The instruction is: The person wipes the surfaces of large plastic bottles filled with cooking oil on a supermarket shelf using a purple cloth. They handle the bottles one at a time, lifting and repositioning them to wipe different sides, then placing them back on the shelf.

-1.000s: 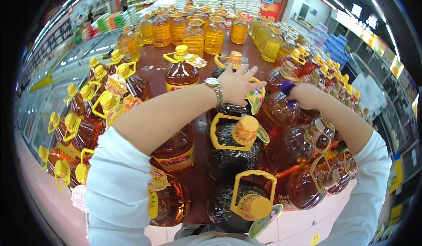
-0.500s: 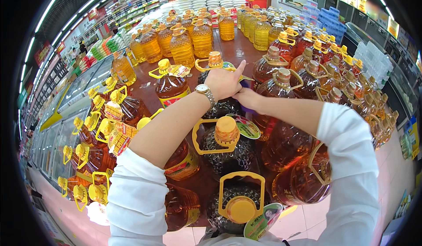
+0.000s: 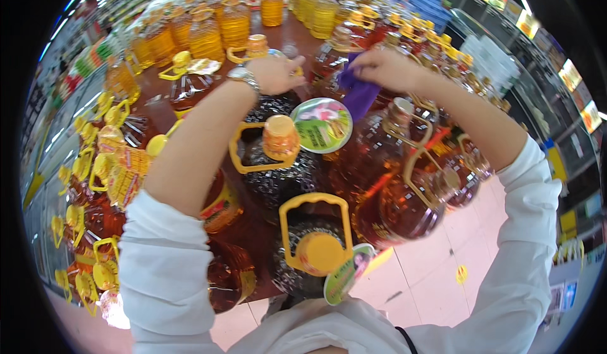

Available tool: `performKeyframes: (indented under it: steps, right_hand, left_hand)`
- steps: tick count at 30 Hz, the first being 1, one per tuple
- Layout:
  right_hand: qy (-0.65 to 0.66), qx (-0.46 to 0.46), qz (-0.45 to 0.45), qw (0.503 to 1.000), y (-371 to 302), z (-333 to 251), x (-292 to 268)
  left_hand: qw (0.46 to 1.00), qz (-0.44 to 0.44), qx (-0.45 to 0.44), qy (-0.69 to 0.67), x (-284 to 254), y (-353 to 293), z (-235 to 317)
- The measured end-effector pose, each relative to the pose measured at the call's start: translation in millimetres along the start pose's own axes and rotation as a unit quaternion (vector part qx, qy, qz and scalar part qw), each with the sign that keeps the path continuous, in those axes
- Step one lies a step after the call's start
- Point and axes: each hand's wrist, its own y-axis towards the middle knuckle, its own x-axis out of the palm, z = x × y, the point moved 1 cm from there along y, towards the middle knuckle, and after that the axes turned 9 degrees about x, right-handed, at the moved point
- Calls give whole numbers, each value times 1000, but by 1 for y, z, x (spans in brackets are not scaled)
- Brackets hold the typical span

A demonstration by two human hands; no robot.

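Observation:
My left hand is over the shoulder of a dark oil bottle with an orange cap. Its visible fingers stretch to the right; the rest are hidden or blurred. My right hand, farther right, pinches a purple cloth that hangs among the bottles. Nearer me in the same row stands a dark textured bottle with an orange cap and handle; a round green and pink tag sits beside its neck. Nearest my body is another dark bottle with a yellow handle.
Large reddish-brown oil bottles crowd the right side. Yellow-capped bottles stand at the left, and golden oil bottles at the back of the red-brown table. Pale floor tiles show at the lower right.
My hands have moved apart. The right hand has swung right with the purple cloth, which now shows much more. The whole view has shifted, and the round tag is more visible.

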Motion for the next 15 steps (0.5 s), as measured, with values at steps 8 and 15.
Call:
performKeyframes:
  steps: [8, 15]
  right_hand:
    - [-430, -53, -84, 897, -70, -1, 35]
    - [-170, -4, -217, 961, -78, -37, -21]
  left_hand:
    - [988, 84, 126, 15, -35, -10, 11]
    - [951, 148, 257, -84, -89, -51, 48]
